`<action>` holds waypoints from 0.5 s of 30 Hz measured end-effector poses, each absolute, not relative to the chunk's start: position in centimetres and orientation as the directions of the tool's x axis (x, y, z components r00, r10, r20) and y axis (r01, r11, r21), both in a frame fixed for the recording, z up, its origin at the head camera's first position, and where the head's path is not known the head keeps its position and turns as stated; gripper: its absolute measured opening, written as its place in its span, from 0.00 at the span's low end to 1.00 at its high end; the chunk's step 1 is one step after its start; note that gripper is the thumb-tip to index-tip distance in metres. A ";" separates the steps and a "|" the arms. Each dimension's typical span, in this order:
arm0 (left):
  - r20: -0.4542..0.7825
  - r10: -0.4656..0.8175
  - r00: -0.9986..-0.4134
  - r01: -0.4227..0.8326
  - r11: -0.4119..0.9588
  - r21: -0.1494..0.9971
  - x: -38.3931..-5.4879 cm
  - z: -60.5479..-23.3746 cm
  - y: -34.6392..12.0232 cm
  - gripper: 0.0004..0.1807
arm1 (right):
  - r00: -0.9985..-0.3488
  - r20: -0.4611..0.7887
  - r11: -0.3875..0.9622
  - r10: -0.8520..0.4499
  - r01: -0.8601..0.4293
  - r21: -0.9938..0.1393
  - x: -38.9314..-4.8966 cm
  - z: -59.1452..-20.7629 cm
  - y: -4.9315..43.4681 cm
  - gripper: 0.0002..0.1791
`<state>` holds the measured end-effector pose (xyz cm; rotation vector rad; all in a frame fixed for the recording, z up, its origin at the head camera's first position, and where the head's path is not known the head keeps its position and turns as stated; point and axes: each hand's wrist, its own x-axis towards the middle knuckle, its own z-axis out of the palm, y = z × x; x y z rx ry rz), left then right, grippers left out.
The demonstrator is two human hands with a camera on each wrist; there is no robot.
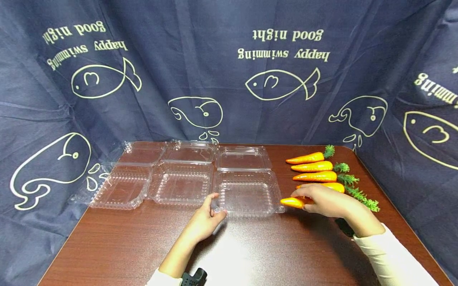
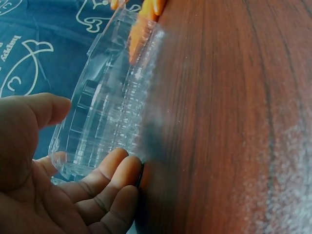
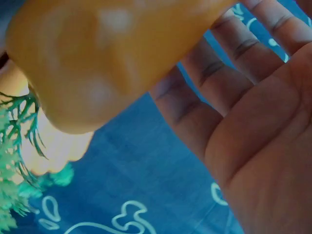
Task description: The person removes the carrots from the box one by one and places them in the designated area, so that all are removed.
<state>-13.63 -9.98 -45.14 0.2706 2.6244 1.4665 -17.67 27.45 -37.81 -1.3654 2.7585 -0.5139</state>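
My right hand (image 1: 323,200) grips the nearest orange carrot (image 1: 291,202), whose tip points left past the fingers. In the right wrist view the same carrot (image 3: 97,58) looms large in front of the fingers, its leafy green top (image 3: 19,126) at the lower left. My left hand (image 1: 205,222) is at the near left corner of the right-hand clear plastic container (image 1: 250,212), thumb and fingers spread about that corner. The left wrist view shows the fingertips (image 2: 117,158) against or very near the container (image 2: 92,117), with the thumb apart from it.
More carrots (image 1: 315,176) with green tops lie in a column at the right, tips to the left. Two other clear containers, a middle one (image 1: 182,202) and a left one (image 1: 114,205), stand with lids folded back. A dark blue printed cloth (image 1: 229,79) hangs behind the brown table (image 1: 136,246).
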 end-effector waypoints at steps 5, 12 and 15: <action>-0.039 0.212 -0.976 0.073 0.494 0.867 -13.7 -45.2 -9.9 0.36 | -0.630 0.155 0.583 -0.761 -0.769 -0.264 -17.4 -38.6 29.2 0.20; -0.067 0.223 -0.973 0.048 0.473 0.880 -13.7 -45.3 -9.9 0.38 | -0.659 0.183 0.635 -0.729 -0.752 -0.177 -17.2 -40.1 31.1 0.21; -0.071 0.228 -0.971 0.047 0.474 0.879 -13.7 -45.2 -9.8 0.38 | -0.695 0.160 0.673 -0.701 -0.719 -0.174 -16.8 -40.5 31.5 0.21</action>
